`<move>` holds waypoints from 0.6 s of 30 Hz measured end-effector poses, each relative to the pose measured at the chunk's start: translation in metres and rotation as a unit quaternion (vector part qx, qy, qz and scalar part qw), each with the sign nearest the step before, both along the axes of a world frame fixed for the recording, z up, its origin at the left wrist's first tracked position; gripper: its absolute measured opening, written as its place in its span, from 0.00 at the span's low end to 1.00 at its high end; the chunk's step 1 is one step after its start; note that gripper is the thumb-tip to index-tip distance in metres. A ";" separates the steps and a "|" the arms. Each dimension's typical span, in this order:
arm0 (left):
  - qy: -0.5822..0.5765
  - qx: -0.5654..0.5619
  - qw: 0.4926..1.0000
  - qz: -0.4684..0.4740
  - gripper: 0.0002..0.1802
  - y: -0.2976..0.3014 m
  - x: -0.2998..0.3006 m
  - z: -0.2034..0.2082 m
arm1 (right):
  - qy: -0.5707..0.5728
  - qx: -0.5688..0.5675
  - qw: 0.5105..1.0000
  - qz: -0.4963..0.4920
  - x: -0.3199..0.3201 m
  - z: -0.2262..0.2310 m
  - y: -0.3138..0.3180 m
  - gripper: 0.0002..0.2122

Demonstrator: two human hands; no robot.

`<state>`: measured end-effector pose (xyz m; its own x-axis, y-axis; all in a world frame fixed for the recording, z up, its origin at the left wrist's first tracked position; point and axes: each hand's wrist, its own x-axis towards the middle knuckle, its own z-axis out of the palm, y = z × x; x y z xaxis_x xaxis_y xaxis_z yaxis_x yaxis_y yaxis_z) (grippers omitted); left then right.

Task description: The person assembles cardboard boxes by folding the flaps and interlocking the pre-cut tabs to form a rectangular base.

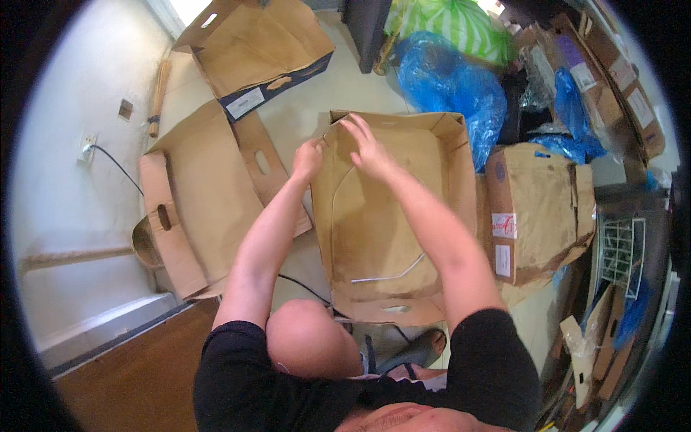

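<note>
In front of me lies an open, shallow cardboard box (446,216), and both hands are at its far left corner. My left hand (308,160) is closed at the left rim, with its fingertips pinched near the corner; what sits between them is too small to make out. My right hand (371,153) reaches over the inside of the box. Its fingers are stretched toward the same corner and the thumb is apart from them. A thin white cord (389,277) lies on the box's bottom, and a thin pale line curves up along the left side toward my right hand.
Another open cardboard box (209,194) stands at the left, and a third (266,47) is behind it. A closed, worn carton (540,209) stands at the right. Blue plastic (450,79) and a green-striped bag (461,29) lie at the back. A black cable (119,164) runs from the wall socket.
</note>
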<state>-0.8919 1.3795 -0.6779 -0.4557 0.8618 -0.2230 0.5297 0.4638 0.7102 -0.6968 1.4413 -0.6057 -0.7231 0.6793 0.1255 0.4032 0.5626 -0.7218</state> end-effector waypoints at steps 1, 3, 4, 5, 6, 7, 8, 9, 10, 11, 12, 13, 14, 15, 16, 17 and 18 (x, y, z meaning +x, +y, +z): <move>-0.048 0.005 0.999 0.006 0.25 0.001 0.006 0.001 | 0.007 0.039 0.998 -0.048 0.011 -0.010 -0.023 0.32; -0.133 0.014 0.990 0.037 0.29 -0.010 0.009 -0.004 | -0.018 -0.063 0.992 -0.110 0.028 -0.029 -0.090 0.36; -0.175 0.053 0.983 -0.017 0.32 -0.020 0.014 0.000 | -0.060 -0.201 0.970 -0.125 0.039 -0.033 -0.131 0.39; -0.215 0.089 0.970 -0.069 0.36 -0.038 0.016 0.002 | -0.069 -0.246 0.962 -0.099 0.047 -0.022 -0.169 0.43; -0.200 0.089 0.974 -0.059 0.37 -0.057 0.009 0.009 | -0.079 -0.291 0.950 -0.080 0.055 -0.009 -0.202 0.47; -0.183 0.091 0.977 -0.054 0.38 -0.075 -0.003 0.022 | -0.077 -0.284 0.954 -0.061 0.056 -0.013 -0.224 0.48; -0.164 0.089 0.981 -0.049 0.39 -0.099 -0.018 0.028 | -0.074 -0.252 0.964 -0.041 0.048 -0.018 -0.239 0.44; -0.006 0.076 0.997 -0.010 0.41 -0.131 -0.040 0.007 | -0.070 -0.221 0.973 -0.023 0.042 -0.024 -0.249 0.41; 0.155 0.059 0.986 0.032 0.44 -0.173 -0.066 -0.011 | -0.066 -0.227 0.972 -0.006 0.033 -0.029 -0.255 0.38; 0.205 -0.022 0.978 0.042 0.48 -0.204 -0.074 -0.011 | -0.067 -0.231 0.971 -0.008 0.030 -0.037 -0.252 0.35; 0.253 -0.100 0.961 0.053 0.52 -0.227 -0.073 -0.008 | -0.066 -0.232 0.970 -0.011 0.026 -0.047 -0.244 0.32; 0.280 -0.096 0.954 0.056 0.54 -0.242 -0.061 0.002 | -0.115 -0.227 0.967 0.002 0.027 -0.058 -0.233 0.30; 0.303 -0.089 0.947 0.053 0.55 -0.250 -0.047 0.017 | -0.167 -0.221 0.961 0.006 0.033 -0.071 -0.214 0.28; 0.328 -0.082 0.940 0.054 0.57 -0.256 -0.038 0.028 | -0.216 -0.214 0.953 0.015 0.036 -0.080 -0.198 0.26; 0.313 -0.030 0.943 0.109 0.57 -0.260 -0.031 0.025 | -0.221 -0.198 0.955 -0.027 0.037 -0.087 -0.186 0.27; 0.297 0.020 0.940 0.166 0.58 -0.266 -0.025 0.017 | -0.227 -0.182 0.955 -0.066 0.035 -0.088 -0.177 0.28; 0.279 0.071 0.932 0.220 0.59 -0.272 -0.018 0.010 | -0.212 -0.155 0.960 -0.096 0.039 -0.089 -0.181 0.30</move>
